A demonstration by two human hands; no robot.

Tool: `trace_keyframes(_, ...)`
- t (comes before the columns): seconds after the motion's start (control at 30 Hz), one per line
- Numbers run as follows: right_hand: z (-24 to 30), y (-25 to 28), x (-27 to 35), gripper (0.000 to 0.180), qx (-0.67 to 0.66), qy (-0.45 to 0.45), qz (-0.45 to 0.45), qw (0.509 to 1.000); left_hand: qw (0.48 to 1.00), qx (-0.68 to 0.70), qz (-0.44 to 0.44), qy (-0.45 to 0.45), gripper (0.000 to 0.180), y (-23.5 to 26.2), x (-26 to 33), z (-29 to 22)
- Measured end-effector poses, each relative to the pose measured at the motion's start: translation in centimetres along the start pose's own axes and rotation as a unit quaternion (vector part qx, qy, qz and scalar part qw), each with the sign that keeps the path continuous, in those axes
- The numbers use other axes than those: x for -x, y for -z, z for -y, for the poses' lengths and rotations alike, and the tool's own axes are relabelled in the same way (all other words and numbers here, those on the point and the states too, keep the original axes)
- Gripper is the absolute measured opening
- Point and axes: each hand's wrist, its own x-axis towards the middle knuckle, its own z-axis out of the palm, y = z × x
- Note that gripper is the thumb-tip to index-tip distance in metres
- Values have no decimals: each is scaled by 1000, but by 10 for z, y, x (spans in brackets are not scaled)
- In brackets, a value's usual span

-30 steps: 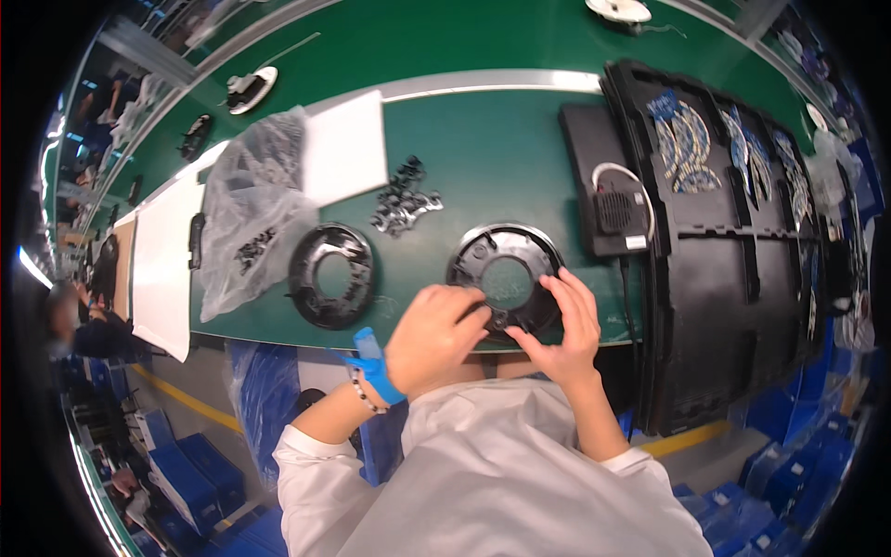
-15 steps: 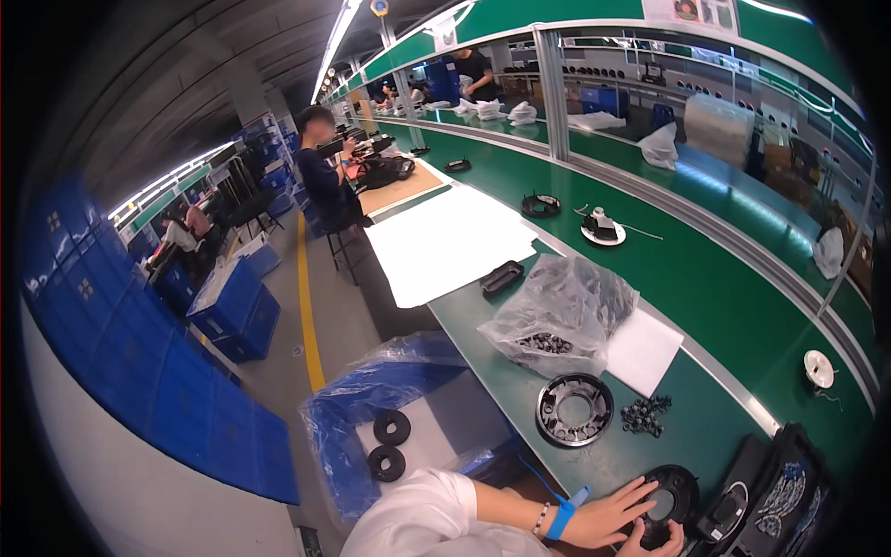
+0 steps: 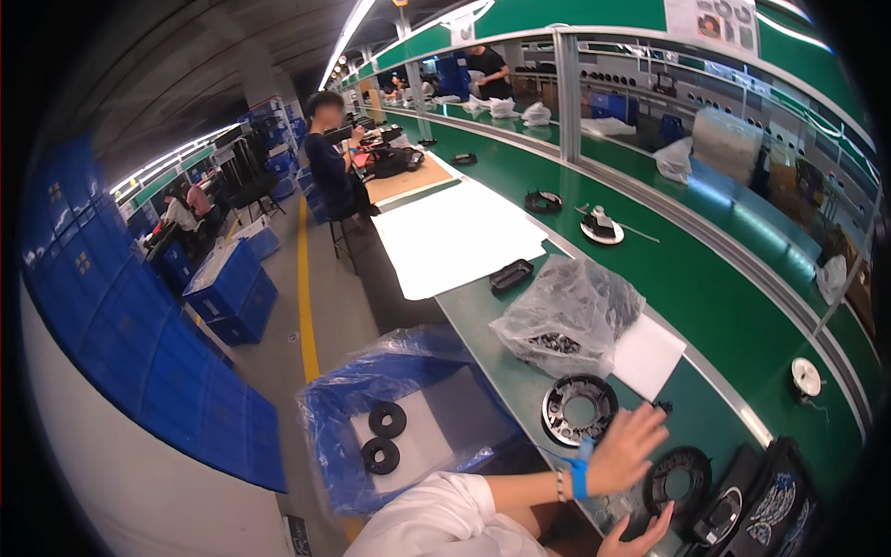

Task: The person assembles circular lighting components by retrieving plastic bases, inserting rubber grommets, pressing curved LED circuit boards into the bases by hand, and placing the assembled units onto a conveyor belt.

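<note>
A black round housing (image 3: 658, 480) with a hole in its middle lies on the green bench at the lower right. My left hand (image 3: 628, 452), with a blue strap at its wrist, hovers beyond it with fingers spread and nothing visible in them. It mostly covers a pile of small black parts (image 3: 663, 407). At the housing's near edge is my right hand (image 3: 640, 537), fingers apart; whether it touches the rim I cannot tell. Another black ring housing (image 3: 554, 429) with a shiny rim sits just past my left hand.
A clear plastic bag (image 3: 577, 311) of small parts and a white sheet (image 3: 652, 360) lie farther up the bench. Black trays (image 3: 784, 492) stand at right. Left of the bench is a plastic-lined blue bin (image 3: 320, 436) with two black rings. A person (image 3: 329, 167) works beyond.
My left hand has lifted off the black housing and moved away over the small parts, its fingers spreading. My right hand has drawn back to the housing's near edge. The view has shifted slightly.
</note>
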Motion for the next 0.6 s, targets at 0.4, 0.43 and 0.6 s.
trace_keyframes(0.4,-12,-11,6,55,-79,-3,33,996,992,-26,111,58,46,65,25,60)
trace_keyframes(0.43,-13,-9,8,55,-68,-12,29,997,991,6,120,56,45,67,25,53)
trace_keyframes(0.6,-4,-2,16,52,-123,40,36,991,977,44,203,-47,36,84,40,5)
